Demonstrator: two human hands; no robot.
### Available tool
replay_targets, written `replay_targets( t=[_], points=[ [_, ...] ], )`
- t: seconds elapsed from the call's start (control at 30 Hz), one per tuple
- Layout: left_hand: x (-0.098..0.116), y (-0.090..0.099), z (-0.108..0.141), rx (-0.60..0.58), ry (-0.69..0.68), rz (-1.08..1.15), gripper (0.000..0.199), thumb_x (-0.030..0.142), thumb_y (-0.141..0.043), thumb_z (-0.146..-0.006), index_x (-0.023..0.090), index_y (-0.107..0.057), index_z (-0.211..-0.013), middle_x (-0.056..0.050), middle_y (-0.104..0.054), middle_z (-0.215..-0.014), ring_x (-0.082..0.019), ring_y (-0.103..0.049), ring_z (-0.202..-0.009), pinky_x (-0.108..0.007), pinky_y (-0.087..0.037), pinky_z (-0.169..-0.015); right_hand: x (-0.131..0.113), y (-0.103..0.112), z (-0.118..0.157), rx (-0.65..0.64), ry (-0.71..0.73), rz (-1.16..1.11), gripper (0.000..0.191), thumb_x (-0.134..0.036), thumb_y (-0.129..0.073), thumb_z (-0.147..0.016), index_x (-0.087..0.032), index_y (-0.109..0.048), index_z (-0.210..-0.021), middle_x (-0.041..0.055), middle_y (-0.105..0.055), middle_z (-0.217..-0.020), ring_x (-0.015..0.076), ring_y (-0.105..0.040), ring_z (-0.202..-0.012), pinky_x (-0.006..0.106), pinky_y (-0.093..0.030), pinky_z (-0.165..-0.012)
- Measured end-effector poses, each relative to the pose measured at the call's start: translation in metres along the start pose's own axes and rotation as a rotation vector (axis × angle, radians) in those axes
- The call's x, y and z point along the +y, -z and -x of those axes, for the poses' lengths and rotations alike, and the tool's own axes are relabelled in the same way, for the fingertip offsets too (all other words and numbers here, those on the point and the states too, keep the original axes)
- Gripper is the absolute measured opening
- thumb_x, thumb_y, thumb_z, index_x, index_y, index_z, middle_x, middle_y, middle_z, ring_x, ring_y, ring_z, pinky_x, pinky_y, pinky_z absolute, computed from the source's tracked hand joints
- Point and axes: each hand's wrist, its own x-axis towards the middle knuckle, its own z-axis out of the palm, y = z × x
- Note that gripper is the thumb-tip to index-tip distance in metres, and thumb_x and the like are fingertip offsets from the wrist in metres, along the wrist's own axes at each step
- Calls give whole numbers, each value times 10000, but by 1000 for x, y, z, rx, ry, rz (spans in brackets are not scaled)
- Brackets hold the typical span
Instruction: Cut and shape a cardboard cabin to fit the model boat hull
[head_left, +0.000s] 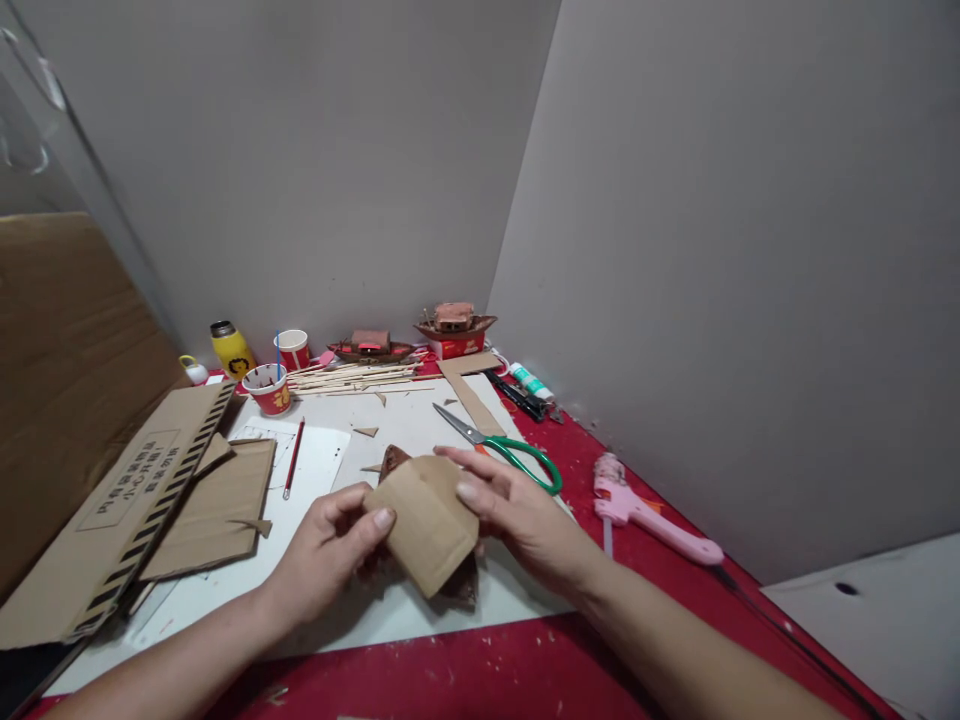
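Observation:
Between my two hands is a tan piece of cardboard (427, 525), slightly bent along its length. My left hand (341, 540) grips its left edge with the thumb on top. My right hand (517, 510) holds the upper right edge, thumb on the face and fingers along the far side. Beneath the cardboard lies a dark brown boat hull (459, 588), mostly covered, with only its two ends showing. Just beyond my right hand rest green-handled scissors (517, 455), their blades pointing away to the left.
Cut cardboard (217, 515) and a red pencil (295, 460) lie left. Behind are wooden sticks (352, 376), a paper cup (268, 390), a yellow bottle (232, 350) and two model boats, one (371, 345) lower, another (455, 320) on a red box. A pink glue gun (649, 520) lies right.

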Motion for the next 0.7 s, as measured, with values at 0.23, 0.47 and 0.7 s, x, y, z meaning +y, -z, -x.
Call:
replay_targets(
  t=[0.23, 0.47, 0.7],
  points=[
    [4, 1, 3, -40, -93, -180, 376, 471, -598, -877, 176, -529, -655, 23, -490, -600, -103, -446, -543, -222, -356, -512, 6, -1, -1, -144, -107, -175, 430, -392, -835, -715, -156, -583, -970, -6, -650, -746, 63, -562, -495, 118, -457, -374],
    [8, 6, 4, 8, -64, -223, 409, 474, -626, -846, 186, -469, -602, 37, -433, -573, -105, -394, -545, -224, -308, -505, 4, 0, 0, -107, -57, -196, 365, -350, -838, -722, -165, -559, -869, -32, -647, -689, 57, -578, -477, 106, -482, -364],
    [6, 9, 0, -1, -43, -232, 364, 494, -614, -855, 172, -540, -703, 41, -427, -600, -107, -373, -564, -222, -303, -521, 0, -3, 1, -67, -49, -233, 380, -341, -858, -691, -173, -556, -849, -38, -659, -685, 63, -590, -452, 120, -496, -358]
  ],
)
